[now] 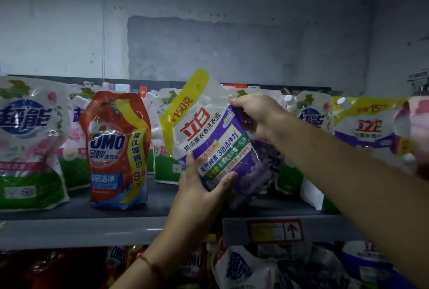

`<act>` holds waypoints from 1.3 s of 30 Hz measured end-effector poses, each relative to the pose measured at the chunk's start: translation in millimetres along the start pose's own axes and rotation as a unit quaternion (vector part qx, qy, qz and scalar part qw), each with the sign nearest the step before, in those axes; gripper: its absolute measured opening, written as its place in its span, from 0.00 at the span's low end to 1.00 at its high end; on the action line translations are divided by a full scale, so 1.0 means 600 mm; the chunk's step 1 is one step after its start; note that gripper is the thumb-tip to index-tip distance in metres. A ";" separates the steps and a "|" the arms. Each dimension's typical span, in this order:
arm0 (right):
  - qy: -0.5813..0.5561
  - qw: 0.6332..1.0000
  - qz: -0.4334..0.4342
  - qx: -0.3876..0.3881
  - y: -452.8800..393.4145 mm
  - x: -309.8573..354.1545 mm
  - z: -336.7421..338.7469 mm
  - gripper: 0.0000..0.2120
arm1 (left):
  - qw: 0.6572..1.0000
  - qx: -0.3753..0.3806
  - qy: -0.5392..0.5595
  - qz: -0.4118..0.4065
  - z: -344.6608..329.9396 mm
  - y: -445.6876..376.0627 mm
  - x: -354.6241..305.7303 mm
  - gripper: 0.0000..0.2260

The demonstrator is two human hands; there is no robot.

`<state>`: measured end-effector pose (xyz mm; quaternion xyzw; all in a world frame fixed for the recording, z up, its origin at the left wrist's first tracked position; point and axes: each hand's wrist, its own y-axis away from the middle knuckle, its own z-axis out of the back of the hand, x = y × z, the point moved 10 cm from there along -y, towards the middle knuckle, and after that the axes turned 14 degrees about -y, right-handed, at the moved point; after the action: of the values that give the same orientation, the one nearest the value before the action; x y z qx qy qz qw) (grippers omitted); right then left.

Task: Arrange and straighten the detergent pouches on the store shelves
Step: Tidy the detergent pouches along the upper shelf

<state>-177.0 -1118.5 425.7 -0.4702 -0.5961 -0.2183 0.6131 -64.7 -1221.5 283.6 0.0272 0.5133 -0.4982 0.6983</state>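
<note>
The grey wall (209,21) filled the upper half of the view, with a darker patched rectangle in its middle. Under it ran the grey shelf (81,226), carrying a row of detergent pouches. At the far left stood a large white and green pouch (30,144) with a blue logo, upright. Just beside it, to the right, stood the red OMO pouch (116,149), also upright, with a yellow price band on its right side. More white and green pouches stood behind, and at the right end a white and purple pouch (366,126) with a yellow top was partly blurred.

In the middle, the purple and white pouch (209,135) was held above the shelf, tilted with its yellow top corner leaning to the left, in front of the back row. The right hand (257,114) gripped its upper right edge, the fingers curled around the edge and the thumb pressing on the front. The left hand (204,186) held its lower part from below, the thumb on the front face and the other fingers curled around the bottom edge.

On the shelf front there was a red price tag (275,230) with an arrow. A thin red string (148,263) was around the left wrist. Below the shelf, more pouches lay in the dark lower shelf (255,267).
</note>
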 end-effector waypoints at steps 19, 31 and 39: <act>-0.179 0.979 0.020 -0.098 0.051 -0.151 0.075 0.06 | 0.938 -0.053 -0.314 -0.138 0.055 -0.027 0.000 0.51; 0.267 0.959 0.095 0.008 0.192 -0.137 0.039 0.32 | 0.885 -0.053 -0.448 -0.117 0.038 0.044 -0.012 0.38; 0.532 0.843 0.013 0.075 0.350 -0.172 0.049 0.31 | 0.881 0.019 -0.443 -0.165 0.035 0.167 -0.007 0.33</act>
<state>-38.6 -1027.2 258.3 -0.2417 -0.1865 -0.3816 0.8724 22.4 -1180.2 249.0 -0.2676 0.1378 -0.5759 0.7601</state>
